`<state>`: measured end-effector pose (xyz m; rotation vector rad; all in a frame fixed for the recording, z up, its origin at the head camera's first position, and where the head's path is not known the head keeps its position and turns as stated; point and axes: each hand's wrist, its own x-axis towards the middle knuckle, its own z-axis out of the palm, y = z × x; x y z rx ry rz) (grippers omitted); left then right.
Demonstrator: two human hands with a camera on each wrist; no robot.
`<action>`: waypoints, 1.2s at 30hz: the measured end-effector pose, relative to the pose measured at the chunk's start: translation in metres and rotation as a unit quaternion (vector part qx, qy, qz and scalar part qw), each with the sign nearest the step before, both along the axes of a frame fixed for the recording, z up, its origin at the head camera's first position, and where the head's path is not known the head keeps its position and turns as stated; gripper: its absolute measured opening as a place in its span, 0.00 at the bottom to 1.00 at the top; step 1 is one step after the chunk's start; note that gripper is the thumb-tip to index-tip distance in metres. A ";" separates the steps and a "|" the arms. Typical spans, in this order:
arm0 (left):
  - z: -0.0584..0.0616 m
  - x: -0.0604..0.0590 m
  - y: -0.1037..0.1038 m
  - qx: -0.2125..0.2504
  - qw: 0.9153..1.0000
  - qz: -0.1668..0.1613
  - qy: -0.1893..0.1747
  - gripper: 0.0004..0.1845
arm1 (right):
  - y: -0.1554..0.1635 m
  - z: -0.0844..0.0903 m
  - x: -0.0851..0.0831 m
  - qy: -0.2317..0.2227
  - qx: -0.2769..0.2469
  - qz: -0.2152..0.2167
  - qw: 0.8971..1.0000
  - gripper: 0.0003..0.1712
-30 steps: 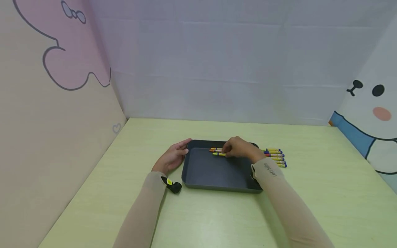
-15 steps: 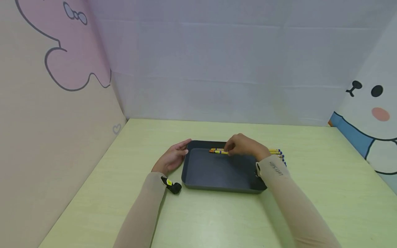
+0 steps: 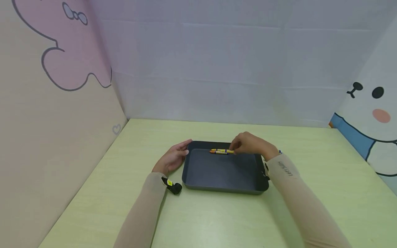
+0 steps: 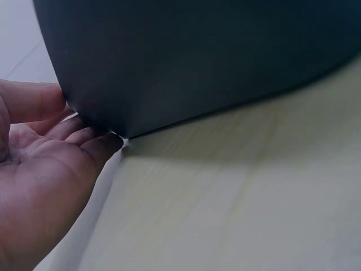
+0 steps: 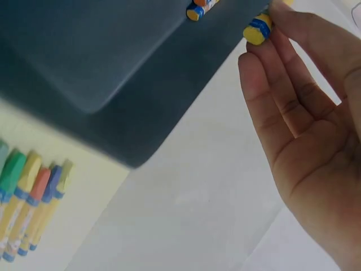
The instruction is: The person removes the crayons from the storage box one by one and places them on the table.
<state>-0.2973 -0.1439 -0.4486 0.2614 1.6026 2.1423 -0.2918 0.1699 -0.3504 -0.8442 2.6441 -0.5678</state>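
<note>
My left hand (image 3: 171,158) holds the left rim of a dark grey baking tray (image 3: 221,174); in the left wrist view, thumb and fingertips meet the tray's edge. Over the tray's back right part, my right hand (image 3: 249,143) pinches a yellow crayon (image 5: 258,31) between thumb and fingers, raised off the tray floor. Its blunt yellow end with a blue band shows in the right wrist view. Beneath and left of it, orange-tipped crayons (image 3: 217,152) lie side by side near the tray's back wall.
Several crayons (image 5: 31,197) lie in a row on the table (image 3: 201,217) right of the tray, mostly hidden by my right arm in the head view. A white wall covering (image 3: 198,69) rises behind the table, with printed coverings at both sides.
My right hand has lifted the yellow crayon from beside the orange ones and moved to the right with it. My left hand stays at the tray's rim.
</note>
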 end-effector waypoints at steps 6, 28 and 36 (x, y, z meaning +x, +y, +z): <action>0.000 0.000 0.000 0.000 1.000 0.001 0.001 0.31 | 0.010 0.003 0.002 0.002 0.004 -0.016 1.000 0.12; -0.004 -0.002 0.000 -0.006 1.000 0.002 -0.002 0.31 | 0.054 0.010 0.015 0.017 0.002 -0.026 1.000 0.12; -0.004 -0.003 0.000 -0.005 1.000 0.003 0.000 0.31 | 0.071 0.010 0.022 0.032 -0.005 -0.018 0.999 0.11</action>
